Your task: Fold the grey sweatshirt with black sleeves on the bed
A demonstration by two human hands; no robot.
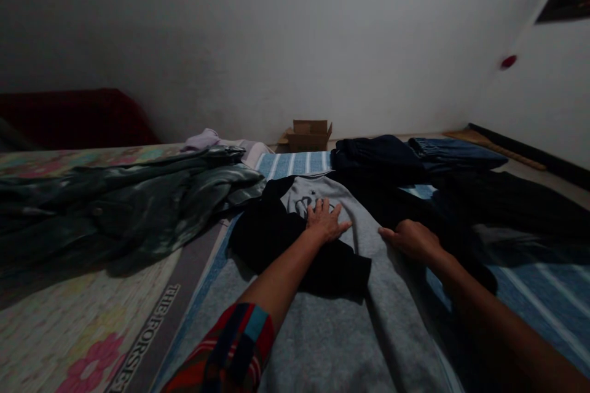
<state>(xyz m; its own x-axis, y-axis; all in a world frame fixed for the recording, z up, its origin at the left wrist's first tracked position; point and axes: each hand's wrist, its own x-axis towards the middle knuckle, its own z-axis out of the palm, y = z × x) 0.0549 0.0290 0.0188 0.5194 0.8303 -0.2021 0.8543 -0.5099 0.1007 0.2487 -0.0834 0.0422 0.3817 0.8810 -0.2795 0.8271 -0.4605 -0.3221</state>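
Observation:
A grey sweatshirt (318, 325) with black sleeves and a dark print on the chest lies spread out before me, its collar end away from me. One black sleeve (338, 270) is folded inward across the body. My left hand (326, 221) rests on the chest near the print, fingers spread. At the garment's right edge, my right hand (415, 239) has its fingers curled and closed on the grey cloth. The other black sleeve stretches out to the right, partly behind my right forearm.
Beneath lies a blue striped cloth (539, 313), beside a flowered quilt (138, 295). A crumpled dark green garment (152, 209) is on the left. Folded dark trousers (378, 156) and jeans (456, 153) lie at the far right. Behind stands an open cardboard box (308, 135).

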